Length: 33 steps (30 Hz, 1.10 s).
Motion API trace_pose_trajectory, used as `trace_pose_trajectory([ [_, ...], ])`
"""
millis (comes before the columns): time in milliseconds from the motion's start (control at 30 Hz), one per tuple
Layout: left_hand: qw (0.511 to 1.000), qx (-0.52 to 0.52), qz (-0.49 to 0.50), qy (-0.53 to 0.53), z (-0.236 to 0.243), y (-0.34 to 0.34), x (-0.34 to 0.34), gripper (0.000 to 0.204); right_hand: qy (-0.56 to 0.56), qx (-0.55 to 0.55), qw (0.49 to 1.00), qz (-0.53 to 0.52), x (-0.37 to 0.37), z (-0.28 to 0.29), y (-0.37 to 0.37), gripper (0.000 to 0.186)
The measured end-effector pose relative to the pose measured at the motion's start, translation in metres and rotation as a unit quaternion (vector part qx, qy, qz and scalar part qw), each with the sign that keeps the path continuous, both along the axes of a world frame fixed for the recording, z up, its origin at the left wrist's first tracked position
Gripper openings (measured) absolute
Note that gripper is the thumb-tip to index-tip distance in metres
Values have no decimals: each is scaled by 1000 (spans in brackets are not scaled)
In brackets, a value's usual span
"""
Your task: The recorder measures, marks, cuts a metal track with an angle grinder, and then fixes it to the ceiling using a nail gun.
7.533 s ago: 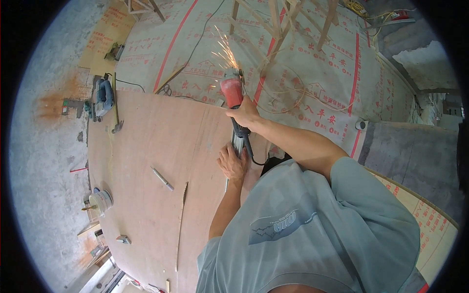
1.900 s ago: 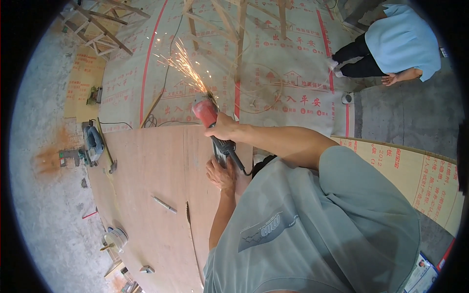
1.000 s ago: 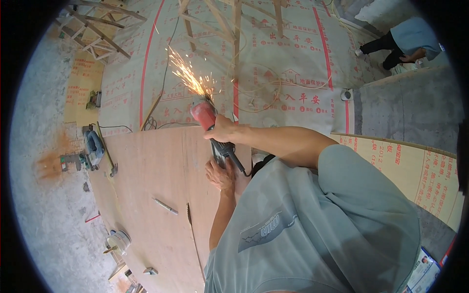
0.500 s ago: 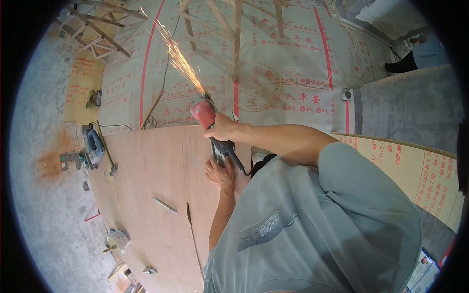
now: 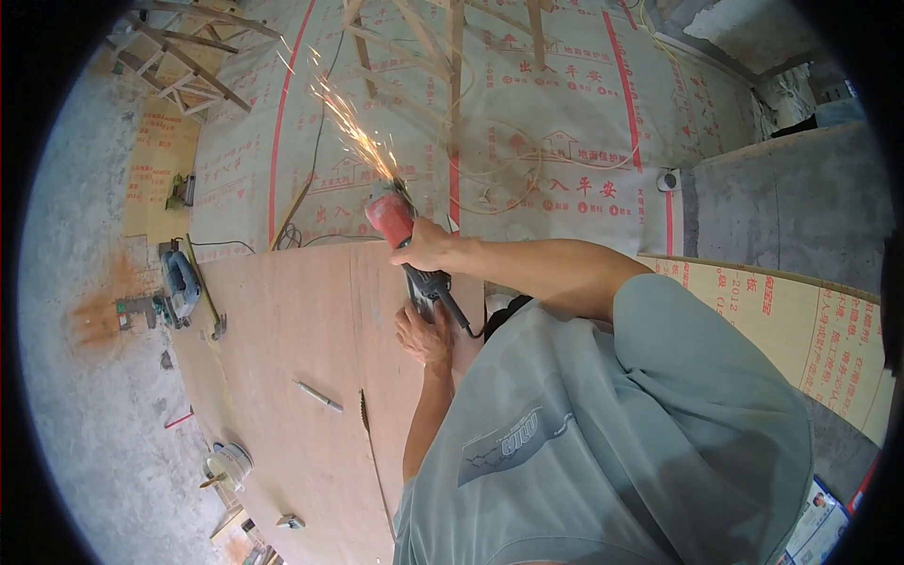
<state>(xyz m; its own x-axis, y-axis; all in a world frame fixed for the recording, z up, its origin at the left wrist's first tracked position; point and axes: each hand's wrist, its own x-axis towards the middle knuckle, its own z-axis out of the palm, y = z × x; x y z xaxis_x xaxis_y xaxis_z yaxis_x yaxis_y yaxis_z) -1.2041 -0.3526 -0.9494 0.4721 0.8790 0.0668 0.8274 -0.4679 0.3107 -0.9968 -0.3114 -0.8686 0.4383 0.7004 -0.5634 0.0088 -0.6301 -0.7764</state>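
My right hand (image 5: 431, 247) is wrapped round the body of a red and black angle grinder (image 5: 390, 217), which points away from me. Orange sparks fly from its far end toward the upper left. My left hand (image 5: 426, 336) is closed on a flat grey metal piece (image 5: 423, 306) just below the grinder. That piece runs forward under the tool, and its far part is mostly hidden by the grinder and my right hand. A black cord (image 5: 460, 314) trails from the grinder's rear toward my shirt. Both hands are over the edge of a reddish wooden board (image 5: 292, 330).
On the board lie a silver pen-like tool (image 5: 317, 395) and a dark saw blade (image 5: 364, 411). A blue jigsaw (image 5: 180, 284) stands at its left edge, near a round white container (image 5: 228, 463). Wooden trestles (image 5: 456, 85) stand ahead on printed floor covering. Part of another person (image 5: 838, 113) shows far right.
The sparks have shifted in shape and spread. The other person at the far right has moved mostly out of sight. My hands and the grinder have hardly moved.
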Motion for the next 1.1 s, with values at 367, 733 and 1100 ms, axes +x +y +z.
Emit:
trace_pose_trajectory([
  [367,1000,12,-7,2,-2,1,-2,64,-9,-8,1000,12,0,-2,-1,60],
  [733,1000,15,-10,2,0,1,-1,64,-6,-23,999,32,2,7,-4,70],
  [1100,1000,-1,-10,-7,4,2,-1,62,-7,2,1000,27,0,-3,-11,45],
])
